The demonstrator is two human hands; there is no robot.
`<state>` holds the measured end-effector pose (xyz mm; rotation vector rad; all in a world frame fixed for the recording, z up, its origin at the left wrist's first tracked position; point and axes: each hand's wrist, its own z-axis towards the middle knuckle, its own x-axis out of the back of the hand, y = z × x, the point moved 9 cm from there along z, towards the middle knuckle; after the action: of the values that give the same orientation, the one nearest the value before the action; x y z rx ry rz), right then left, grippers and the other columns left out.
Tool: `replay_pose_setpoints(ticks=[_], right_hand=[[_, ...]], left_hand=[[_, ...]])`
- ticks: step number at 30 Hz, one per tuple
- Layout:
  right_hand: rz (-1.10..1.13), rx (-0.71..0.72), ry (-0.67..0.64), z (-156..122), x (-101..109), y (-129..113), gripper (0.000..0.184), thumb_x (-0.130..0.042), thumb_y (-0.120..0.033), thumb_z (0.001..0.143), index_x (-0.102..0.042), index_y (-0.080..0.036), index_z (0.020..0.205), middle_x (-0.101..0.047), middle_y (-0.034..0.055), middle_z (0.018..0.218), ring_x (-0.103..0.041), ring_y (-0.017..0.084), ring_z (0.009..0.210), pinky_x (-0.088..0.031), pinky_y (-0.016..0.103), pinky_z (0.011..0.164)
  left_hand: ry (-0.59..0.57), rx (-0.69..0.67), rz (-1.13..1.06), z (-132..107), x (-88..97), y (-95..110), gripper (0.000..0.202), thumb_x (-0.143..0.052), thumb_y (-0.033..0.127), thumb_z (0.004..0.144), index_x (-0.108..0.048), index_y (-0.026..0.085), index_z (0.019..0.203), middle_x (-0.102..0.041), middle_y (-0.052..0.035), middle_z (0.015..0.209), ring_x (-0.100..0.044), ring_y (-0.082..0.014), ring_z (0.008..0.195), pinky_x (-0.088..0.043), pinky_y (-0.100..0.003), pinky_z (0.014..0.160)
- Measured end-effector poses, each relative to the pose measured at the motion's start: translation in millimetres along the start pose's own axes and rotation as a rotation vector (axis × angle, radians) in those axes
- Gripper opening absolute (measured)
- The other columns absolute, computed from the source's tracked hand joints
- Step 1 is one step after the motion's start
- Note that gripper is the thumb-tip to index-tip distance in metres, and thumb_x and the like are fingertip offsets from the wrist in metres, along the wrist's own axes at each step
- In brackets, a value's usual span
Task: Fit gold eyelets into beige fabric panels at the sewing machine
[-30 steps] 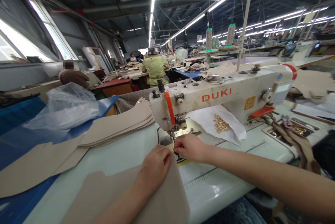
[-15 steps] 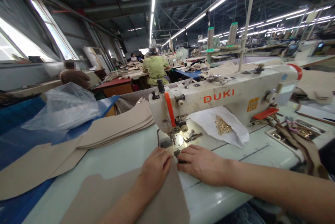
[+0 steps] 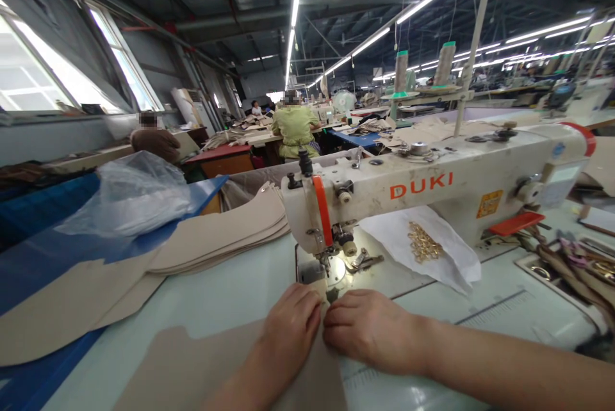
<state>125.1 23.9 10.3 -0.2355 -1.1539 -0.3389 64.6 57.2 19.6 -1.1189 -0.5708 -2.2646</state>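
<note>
A white DUKI sewing machine (image 3: 432, 190) stands on the pale green table (image 3: 230, 289). A beige fabric piece (image 3: 192, 366) lies in front of its needle. My left hand (image 3: 288, 331) rests on the fabric's far corner, fingers curled and pressing down. My right hand (image 3: 368, 328) lies beside it, knuckles up, fingers bent down onto the fabric edge just below the presser foot (image 3: 331, 270). The two hands nearly touch. Nothing shows between the fingers apart from the fabric.
A stack of beige cut pieces (image 3: 225, 232) lies left of the machine, with a clear plastic bag (image 3: 129, 196) behind it. White paper (image 3: 446, 260) holding gold metal rings (image 3: 423, 244) sits under the machine arm. Straps and buckles (image 3: 576, 270) lie right. People sit at tables behind.
My right hand has drawn back from the needle and settled flat beside my left on the fabric edge. The view has shifted a little left and down.
</note>
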Motion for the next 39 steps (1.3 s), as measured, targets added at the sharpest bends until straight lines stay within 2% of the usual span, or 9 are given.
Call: replay_pose_setpoints(ticks=[14,28,39], right_hand=[[0.119,-0.053,-0.004,-3.5,-4.2,6.2,0.016,-0.045,-0.025,0.093,-0.056,-0.016,0.086,-0.061,0.0026,0.089,-0.054,0.016,0.088,-0.041,0.028,0.081],[0.124,-0.060,0.001,-3.6,-4.7,6.8,0.018,-0.045,-0.027,0.093,-0.056,-0.016,0.084,-0.061,0.0018,0.089,-0.053,0.015,0.086,-0.040,0.028,0.080],[0.176,-0.104,-0.010,-1.8,0.8,9.3,0.015,-0.047,-0.024,0.090,-0.059,-0.015,0.090,-0.061,0.0049,0.091,-0.053,0.017,0.089,-0.040,0.028,0.084]], left_hand=[[0.017,-0.011,0.011,1.4,1.0,4.4,0.022,-0.037,0.016,0.093,-0.054,0.017,0.079,-0.059,-0.0027,0.074,-0.054,-0.0171,0.072,-0.047,-0.030,0.067],[0.009,-0.024,0.068,0.2,0.1,5.5,0.021,-0.037,0.014,0.092,-0.055,0.016,0.081,-0.060,-0.0037,0.076,-0.055,-0.0182,0.074,-0.049,-0.032,0.069],[0.012,-0.014,0.024,2.0,2.3,6.9,0.023,-0.038,0.015,0.092,-0.056,0.017,0.079,-0.061,-0.0031,0.074,-0.056,-0.0168,0.071,-0.050,-0.030,0.067]])
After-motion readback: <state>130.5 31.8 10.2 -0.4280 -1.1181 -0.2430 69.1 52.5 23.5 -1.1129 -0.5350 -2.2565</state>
